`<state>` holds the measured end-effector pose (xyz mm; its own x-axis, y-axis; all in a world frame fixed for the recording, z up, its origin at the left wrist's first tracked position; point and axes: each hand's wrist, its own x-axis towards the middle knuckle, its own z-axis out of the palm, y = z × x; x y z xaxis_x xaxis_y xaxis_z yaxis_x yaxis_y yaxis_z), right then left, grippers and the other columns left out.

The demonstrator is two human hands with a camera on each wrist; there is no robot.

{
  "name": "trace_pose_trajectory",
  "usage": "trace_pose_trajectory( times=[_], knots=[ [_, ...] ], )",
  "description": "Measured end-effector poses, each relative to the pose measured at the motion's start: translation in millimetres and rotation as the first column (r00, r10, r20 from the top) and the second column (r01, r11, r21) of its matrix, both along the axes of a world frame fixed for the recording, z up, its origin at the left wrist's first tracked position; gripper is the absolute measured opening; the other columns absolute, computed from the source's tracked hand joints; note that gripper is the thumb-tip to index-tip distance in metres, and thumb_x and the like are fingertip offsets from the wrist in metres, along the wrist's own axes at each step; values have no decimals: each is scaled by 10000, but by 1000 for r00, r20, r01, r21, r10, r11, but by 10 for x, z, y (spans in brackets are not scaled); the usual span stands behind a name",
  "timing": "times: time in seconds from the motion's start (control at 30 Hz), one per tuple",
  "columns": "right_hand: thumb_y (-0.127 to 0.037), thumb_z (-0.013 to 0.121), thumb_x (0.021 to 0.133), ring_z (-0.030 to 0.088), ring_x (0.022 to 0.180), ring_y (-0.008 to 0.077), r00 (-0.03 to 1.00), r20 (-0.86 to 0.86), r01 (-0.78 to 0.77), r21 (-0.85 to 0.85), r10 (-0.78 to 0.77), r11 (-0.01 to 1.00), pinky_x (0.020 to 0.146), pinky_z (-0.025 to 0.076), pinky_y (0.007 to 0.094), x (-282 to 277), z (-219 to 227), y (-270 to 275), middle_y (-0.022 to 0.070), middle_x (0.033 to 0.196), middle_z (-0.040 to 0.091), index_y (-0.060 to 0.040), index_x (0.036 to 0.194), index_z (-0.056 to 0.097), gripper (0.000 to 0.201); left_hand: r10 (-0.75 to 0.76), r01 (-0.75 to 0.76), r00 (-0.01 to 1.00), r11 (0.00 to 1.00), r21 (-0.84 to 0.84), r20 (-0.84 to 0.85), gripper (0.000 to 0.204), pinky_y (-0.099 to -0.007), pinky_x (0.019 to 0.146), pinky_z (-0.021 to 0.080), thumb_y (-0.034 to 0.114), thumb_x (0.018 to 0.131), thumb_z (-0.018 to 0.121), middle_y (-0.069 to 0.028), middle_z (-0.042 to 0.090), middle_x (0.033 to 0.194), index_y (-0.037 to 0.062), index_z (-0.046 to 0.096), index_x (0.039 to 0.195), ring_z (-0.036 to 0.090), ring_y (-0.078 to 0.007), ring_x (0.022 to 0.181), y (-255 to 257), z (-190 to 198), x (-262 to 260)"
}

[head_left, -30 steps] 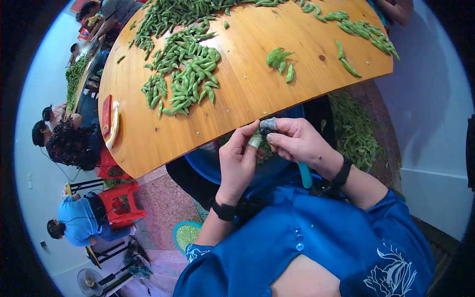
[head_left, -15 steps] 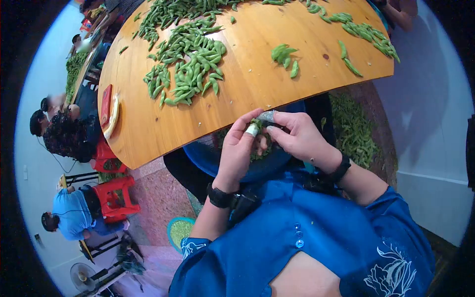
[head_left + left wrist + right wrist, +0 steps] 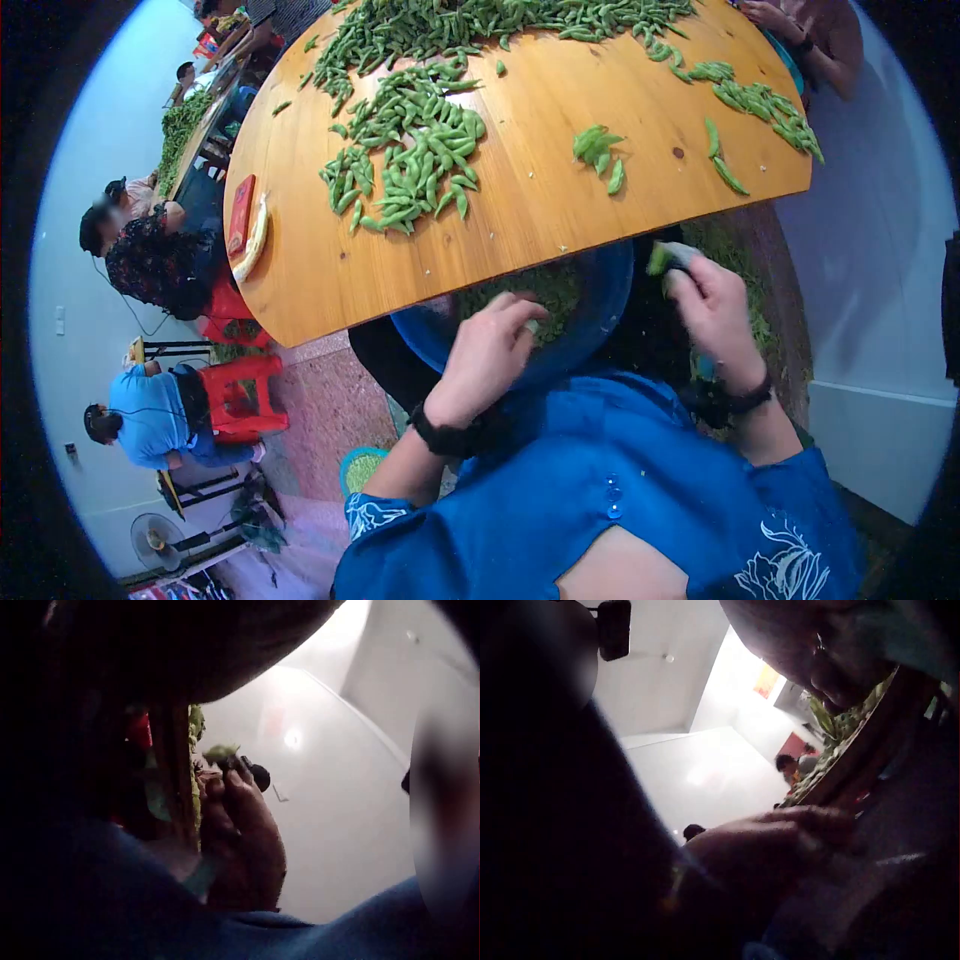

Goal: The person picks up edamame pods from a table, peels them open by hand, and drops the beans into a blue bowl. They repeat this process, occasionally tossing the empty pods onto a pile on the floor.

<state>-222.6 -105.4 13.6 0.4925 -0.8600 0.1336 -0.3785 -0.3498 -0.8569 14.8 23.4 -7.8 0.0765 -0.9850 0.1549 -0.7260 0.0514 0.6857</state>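
Observation:
In the head view the right hand point(image 3: 718, 318) pinches a green pod point(image 3: 657, 261) between thumb and a taped finger, past the basin's right side. The left wrist view shows that hand point(image 3: 244, 840) with the green piece point(image 3: 220, 752) at its fingertips. The left hand point(image 3: 487, 358) hangs over the blue basin point(image 3: 612, 300), fingers loosely bent, nothing visible in them. Green pieces point(image 3: 558, 292) lie in the basin. On the wooden table point(image 3: 520, 190) are piles of pods point(image 3: 425, 165) and a small cluster point(image 3: 595, 148).
The table's edge overhangs the basin. A red object point(image 3: 241, 215) and a pale strip point(image 3: 254, 240) lie at the table's left. Pods point(image 3: 765, 105) line its right side. A green-rimmed container point(image 3: 362, 468) stands on the floor; people sit near red stools point(image 3: 245, 398) at left.
The hands, together over the basin before, have parted. The right hand has moved right with the green pod; the left has drawn back a little and lowered over the basin.

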Motion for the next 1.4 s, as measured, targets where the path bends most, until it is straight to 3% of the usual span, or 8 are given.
trace_pose_trajectory(
  times=[0.1, 0.23, 0.43, 0.7, 0.77, 0.87, 1.1, 1.4],
  knots=[
    [-62, 547, 848, 647, 784, 256, 960, -261, 85, -80, -103, 993, 711, 493, 328, -468, -186, -168, 182, 891, 652, 16, 1096, 607, 267, 122, -129, 980, 991, 37, 159, 201, -368, 651, 484, -11, 774, 565, -137, 573, 848, 45, 641, 951, 592, -297, 710, -170, 396, 175],
    [-66, 558, 845, 627, 728, 227, 970, -211, 137, 60, -122, 989, 666, 480, 319, -557, -245, -155, 179, 857, 642, 20, 1091, 602, 264, 212, -118, 862, 967, -224, 461, 260, -402, 764, 473, -62, 722, 511, -143, 564, 929, 26, 637, 932, 579, -333, 893, -747, 548, 617],
    [-56, 563, 842, 587, 674, 214, 997, -73, 40, 93, -34, 995, 627, 462, 299, -365, -332, -91, 159, 825, 618, 11, 1077, 599, 247, 84, -64, 770, 996, -54, 633, 243, -398, 775, 469, -43, 746, 492, -127, 562, 959, 40, 636, 923, 577, -322, 930, -1198, 534, 928],
    [-69, 526, 868, 575, 571, 150, 983, 102, -175, 265, 152, 948, 549, 461, 274, 136, 106, -150, 84, 726, 608, -10, 1119, 597, 268, 178, -162, 933, 984, -78, 313, 177, -315, 622, 473, 16, 887, 507, -125, 618, 836, 24, 592, 1042, 601, -211, 679, -899, 668, 422],
    [-101, 513, 904, 519, 510, 70, 942, 297, -295, 498, 160, 815, 485, 429, 219, 326, 229, -146, 13, 674, 574, -17, 1135, 600, 261, 115, -108, 966, 993, 46, -233, 424, -301, 600, 482, -92, 809, 474, -129, 613, 870, 37, 557, 1204, 599, -207, 663, -728, 682, 70],
    [-128, 500, 927, 477, 486, 28, 912, 374, -377, 595, 172, 710, 455, 394, 184, 509, 311, -107, -27, 654, 545, -9, 1045, 617, 204, 132, -111, 918, 991, 76, -373, 428, -220, 620, 454, 8, 914, 480, -33, 599, 874, 96, 498, 1333, 526, -98, 687, -546, 461, -135],
    [-137, 502, 929, 475, 487, 27, 901, 374, -420, 621, 221, 662, 443, 378, 189, 547, 247, 11, -27, 652, 541, -24, 833, 582, 168, 136, -133, 990, 987, -96, 27, 594, -297, 708, 508, -80, 776, 561, -130, 637, 929, 99, 493, 1339, 632, -214, 788, -356, 253, -275],
    [-133, 512, 922, 461, 486, 35, 900, 368, -426, 626, 234, 653, 444, 374, 199, 606, 148, 115, -36, 647, 523, -40, 841, 592, 147, 180, -208, 971, 961, -184, -159, 491, -280, 702, 509, -66, 810, 562, -124, 678, 914, 86, 556, 1277, 655, -161, 783, -242, 105, -322]
  ],
)
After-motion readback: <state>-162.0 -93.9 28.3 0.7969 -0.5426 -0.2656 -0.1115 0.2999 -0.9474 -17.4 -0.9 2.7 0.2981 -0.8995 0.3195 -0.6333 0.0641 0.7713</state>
